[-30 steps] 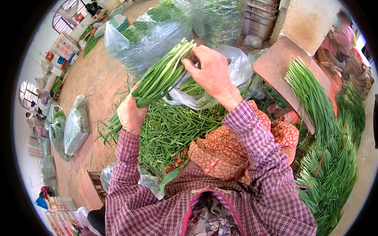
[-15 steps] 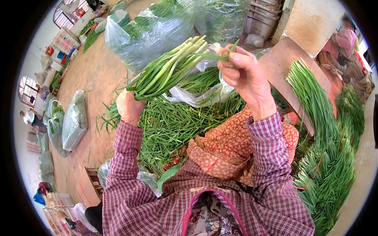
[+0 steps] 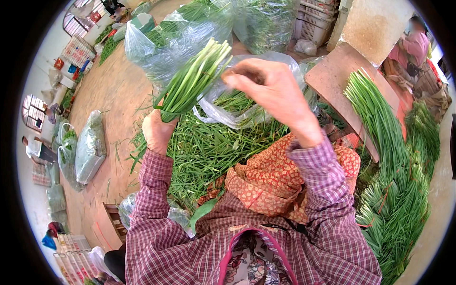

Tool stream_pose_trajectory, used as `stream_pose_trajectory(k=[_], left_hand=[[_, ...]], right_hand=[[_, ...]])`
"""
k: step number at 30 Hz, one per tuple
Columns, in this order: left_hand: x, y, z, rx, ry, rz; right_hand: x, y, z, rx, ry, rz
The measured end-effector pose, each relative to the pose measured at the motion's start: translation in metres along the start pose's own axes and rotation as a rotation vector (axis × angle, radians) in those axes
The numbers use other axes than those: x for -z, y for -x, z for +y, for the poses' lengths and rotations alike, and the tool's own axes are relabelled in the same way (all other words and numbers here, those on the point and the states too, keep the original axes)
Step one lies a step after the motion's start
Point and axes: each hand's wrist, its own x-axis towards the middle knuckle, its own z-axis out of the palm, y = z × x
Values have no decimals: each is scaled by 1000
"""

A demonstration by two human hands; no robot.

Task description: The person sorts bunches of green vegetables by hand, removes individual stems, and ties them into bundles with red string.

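Note:
My left hand (image 3: pixel 158 132) is closed round the leafy lower end of a bunch of garlic chives (image 3: pixel 197 76). The pale stalk ends fan up and to the right, away from the hand. Close by the right side of these ends is my right hand (image 3: pixel 273 90), thumb and fingers brought together in a pinch. Its fingertips are slightly blurred, and whatever lies between them cannot be made out. Below both hands spreads a heap of loose green leaves (image 3: pixel 213 152), with an open clear plastic bag (image 3: pixel 240 121) of greens at its far side.
On my right a sloping board (image 3: pixel 332 78) carries long chives (image 3: pixel 375 109), beside a pile of tied bunches (image 3: pixel 399 209). Large plastic bags of greens (image 3: pixel 185 47) stand ahead, others (image 3: pixel 91 147) on the left floor. A patterned cloth (image 3: pixel 266 178) covers my lap. A person in pink (image 3: pixel 411 47) sits far right.
My right hand has come left and slightly down to the stalk ends; the green leaf it pinched no longer shows. The bunch in my left hand has tilted more upright.

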Motion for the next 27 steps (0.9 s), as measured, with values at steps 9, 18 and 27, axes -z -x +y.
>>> stream_pose_trajectory(k=[9, 18, 27], left_hand=[[5, 2, 18, -101, 14, 80], [6, -9, 3, -106, -124, 160], [21, -10, 11, -142, -269, 137]], right_hand=[[-46, -18, 22, 164, 300, 190], [-18, 32, -19, 6, -292, -553], [-18, -3, 9, 312, 375, 15]])
